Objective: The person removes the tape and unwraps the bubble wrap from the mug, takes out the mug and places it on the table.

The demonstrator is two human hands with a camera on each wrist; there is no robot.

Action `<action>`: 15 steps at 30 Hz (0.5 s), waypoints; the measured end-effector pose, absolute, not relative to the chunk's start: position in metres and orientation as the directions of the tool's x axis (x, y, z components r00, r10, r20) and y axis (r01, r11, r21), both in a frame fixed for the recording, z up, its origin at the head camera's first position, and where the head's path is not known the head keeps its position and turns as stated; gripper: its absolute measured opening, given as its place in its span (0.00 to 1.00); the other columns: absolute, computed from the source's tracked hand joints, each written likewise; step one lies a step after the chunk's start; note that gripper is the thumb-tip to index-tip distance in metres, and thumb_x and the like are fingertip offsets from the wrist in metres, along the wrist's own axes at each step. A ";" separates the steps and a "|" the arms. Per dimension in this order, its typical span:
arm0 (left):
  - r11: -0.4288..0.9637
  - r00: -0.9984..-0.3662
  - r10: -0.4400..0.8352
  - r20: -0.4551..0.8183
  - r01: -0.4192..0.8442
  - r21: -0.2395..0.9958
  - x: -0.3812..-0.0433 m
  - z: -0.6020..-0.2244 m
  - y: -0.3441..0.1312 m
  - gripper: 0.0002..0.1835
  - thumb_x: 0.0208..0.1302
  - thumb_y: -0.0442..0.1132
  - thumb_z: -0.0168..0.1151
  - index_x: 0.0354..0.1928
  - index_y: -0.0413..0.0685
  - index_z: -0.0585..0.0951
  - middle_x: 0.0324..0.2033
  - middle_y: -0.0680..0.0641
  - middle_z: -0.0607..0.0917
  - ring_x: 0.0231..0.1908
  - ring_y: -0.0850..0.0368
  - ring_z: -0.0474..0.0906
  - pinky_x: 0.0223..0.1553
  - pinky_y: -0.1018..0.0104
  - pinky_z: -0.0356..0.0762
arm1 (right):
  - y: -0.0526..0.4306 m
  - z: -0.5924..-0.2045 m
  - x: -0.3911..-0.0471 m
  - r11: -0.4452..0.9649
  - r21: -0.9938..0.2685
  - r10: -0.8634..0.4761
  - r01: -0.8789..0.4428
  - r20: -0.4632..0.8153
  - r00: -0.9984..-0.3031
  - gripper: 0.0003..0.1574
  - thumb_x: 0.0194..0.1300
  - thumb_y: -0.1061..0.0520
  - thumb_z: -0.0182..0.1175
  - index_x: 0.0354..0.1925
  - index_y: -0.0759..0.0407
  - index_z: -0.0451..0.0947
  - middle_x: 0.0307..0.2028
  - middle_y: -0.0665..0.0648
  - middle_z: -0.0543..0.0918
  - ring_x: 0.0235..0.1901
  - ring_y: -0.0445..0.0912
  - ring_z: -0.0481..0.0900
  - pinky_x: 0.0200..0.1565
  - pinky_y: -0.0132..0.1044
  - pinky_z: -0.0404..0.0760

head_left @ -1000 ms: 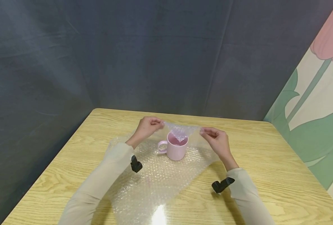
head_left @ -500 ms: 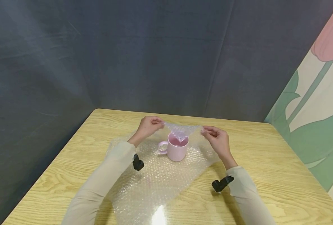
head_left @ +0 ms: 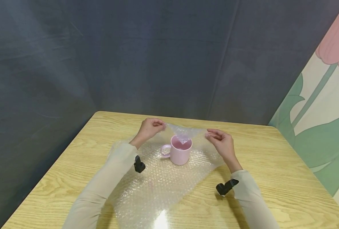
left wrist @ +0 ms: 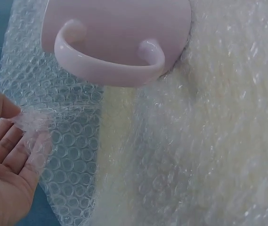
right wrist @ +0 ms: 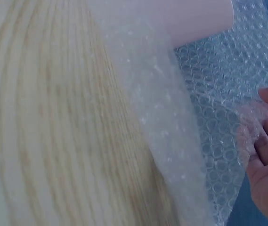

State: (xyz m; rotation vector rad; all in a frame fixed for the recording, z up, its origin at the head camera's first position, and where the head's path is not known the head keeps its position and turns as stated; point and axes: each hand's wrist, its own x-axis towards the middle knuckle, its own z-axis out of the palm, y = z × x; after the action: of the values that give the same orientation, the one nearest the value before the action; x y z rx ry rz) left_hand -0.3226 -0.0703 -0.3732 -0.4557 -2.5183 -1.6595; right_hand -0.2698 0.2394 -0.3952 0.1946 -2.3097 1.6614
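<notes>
A pink mug (head_left: 180,155) stands upright on a sheet of clear bubble wrap (head_left: 158,181), its handle (left wrist: 110,70) pointing left. Behind the mug, the sheet's far edge is lifted, and a folded-over corner dips over the mug's mouth. My left hand (head_left: 150,129) pinches that raised edge between thumb and fingers at the left. At the right, my right hand (head_left: 221,141) pinches the same edge. Both wrist views show the bubble wrap bunched at the fingertips. Part of the mug's far rim is hidden behind the folded corner.
The sheet lies on a wood-grain table (head_left: 272,165), spreading toward its front edge. A dark curtain (head_left: 163,57) hangs behind and to the left. On the right stands a panel with a painted tulip (head_left: 321,127). Black wrist cameras (head_left: 139,164) sit on both sleeves.
Both hands keep their pinch on the raised bubble wrap edge. The right hand has shifted very slightly right; the mug stays in place.
</notes>
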 end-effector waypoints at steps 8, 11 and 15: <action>0.395 -0.930 0.254 0.266 0.350 0.849 -0.320 -0.373 -0.075 0.09 0.62 0.37 0.67 0.42 0.40 0.85 0.34 0.48 0.87 0.37 0.54 0.83 0.40 0.63 0.80 | 0.248 -0.403 -0.270 0.322 -0.895 0.016 -0.310 0.333 -0.943 0.25 0.61 0.54 0.69 0.52 0.67 0.79 0.42 0.62 0.85 0.36 0.38 0.84 0.40 0.28 0.79; 0.394 -0.924 0.273 0.268 0.361 0.845 -0.316 -0.373 -0.079 0.09 0.62 0.37 0.67 0.42 0.40 0.85 0.35 0.48 0.87 0.37 0.55 0.83 0.41 0.62 0.80 | 0.251 -0.403 -0.268 0.310 -0.895 -0.013 -0.321 0.333 -0.943 0.25 0.60 0.54 0.69 0.52 0.69 0.79 0.41 0.62 0.85 0.37 0.39 0.84 0.40 0.29 0.80; 0.393 -0.920 0.303 0.248 0.358 0.847 -0.312 -0.372 -0.086 0.09 0.61 0.37 0.68 0.42 0.41 0.85 0.36 0.48 0.87 0.38 0.55 0.83 0.42 0.61 0.80 | 0.255 -0.404 -0.266 0.312 -0.887 -0.067 -0.341 0.337 -0.939 0.26 0.61 0.55 0.69 0.52 0.70 0.78 0.43 0.63 0.85 0.38 0.40 0.84 0.42 0.29 0.79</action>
State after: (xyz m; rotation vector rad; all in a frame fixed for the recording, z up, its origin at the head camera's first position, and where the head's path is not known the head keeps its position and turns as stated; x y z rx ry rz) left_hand -0.3120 -0.0856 -0.3719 -0.6124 -2.5772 -1.5882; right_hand -0.2656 0.2552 -0.4036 0.3724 -2.3415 1.6742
